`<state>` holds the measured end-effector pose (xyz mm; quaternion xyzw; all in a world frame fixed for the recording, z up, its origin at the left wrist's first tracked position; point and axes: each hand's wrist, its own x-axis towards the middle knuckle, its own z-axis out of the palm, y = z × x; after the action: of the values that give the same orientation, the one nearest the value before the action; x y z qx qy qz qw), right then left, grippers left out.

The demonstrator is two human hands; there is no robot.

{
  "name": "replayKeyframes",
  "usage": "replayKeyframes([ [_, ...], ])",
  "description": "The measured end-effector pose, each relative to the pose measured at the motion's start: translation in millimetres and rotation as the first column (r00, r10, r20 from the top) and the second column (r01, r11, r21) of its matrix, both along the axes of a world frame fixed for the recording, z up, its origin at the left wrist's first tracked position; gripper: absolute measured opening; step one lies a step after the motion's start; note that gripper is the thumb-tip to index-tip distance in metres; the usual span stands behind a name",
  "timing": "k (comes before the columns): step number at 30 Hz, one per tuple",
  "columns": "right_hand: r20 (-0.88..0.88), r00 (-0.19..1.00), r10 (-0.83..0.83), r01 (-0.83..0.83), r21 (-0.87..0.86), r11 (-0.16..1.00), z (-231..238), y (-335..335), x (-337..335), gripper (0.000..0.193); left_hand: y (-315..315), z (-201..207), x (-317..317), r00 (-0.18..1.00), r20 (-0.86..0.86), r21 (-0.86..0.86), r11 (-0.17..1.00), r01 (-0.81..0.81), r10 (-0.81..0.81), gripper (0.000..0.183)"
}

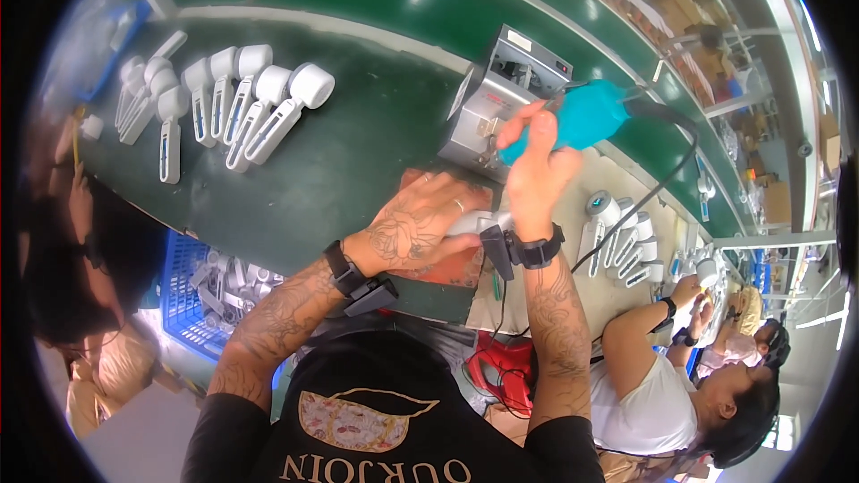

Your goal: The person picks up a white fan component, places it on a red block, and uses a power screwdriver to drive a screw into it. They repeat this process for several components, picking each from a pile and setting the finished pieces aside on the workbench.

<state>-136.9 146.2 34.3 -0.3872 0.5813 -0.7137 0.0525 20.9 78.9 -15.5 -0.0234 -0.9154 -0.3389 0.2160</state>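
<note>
My right hand (542, 165) is closed around a teal electric screwdriver (591, 114). Its front end points at a grey metal box (479, 121), likely a screw feeder, with an open top; my hand hides the tip. Below it, my left hand (420, 222) lies over a white plastic part (483, 222) and grips it against a reddish-brown mat (443, 270). Much of that part is hidden under my fingers and behind my right wrist.
Several white round-headed handheld devices (255, 116) lie at the far left, more (617, 233) at the right. A blue basket (183, 291) of grey-white parts stands lower left. A black cable (658, 188) loops from the screwdriver. A co-worker (653, 385) sits at right, another person (80, 241) at left.
</note>
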Motion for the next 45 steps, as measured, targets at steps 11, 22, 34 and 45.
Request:
replayKeyframes([
  [11,0.171,0.983,-0.072,0.068,0.028,0.997,2.4,56.4,26.0,0.053,0.7,-2.8,-1.0,0.999,0.025,-0.012,0.999,-0.034,0.034,0.041],
  [22,0.189,0.981,0.042,-0.044,0.009,0.999,-12.8,58.1,27.8,0.042,2.5,-8.3,-2.8,1.000,-0.009,-0.052,0.999,-0.015,0.015,0.055],
  [34,0.234,0.972,0.018,-0.038,0.077,0.996,-4.8,51.2,26.3,0.038,3.1,-6.5,-2.0,0.999,-0.014,-0.091,0.995,-0.046,0.045,0.056],
  [45,-0.050,0.994,-0.098,0.097,-0.026,0.995,7.6,-3.6,-5.2,0.032,4.9,-0.4,-0.8,0.999,-0.033,-0.062,0.998,-0.025,0.023,0.051],
])
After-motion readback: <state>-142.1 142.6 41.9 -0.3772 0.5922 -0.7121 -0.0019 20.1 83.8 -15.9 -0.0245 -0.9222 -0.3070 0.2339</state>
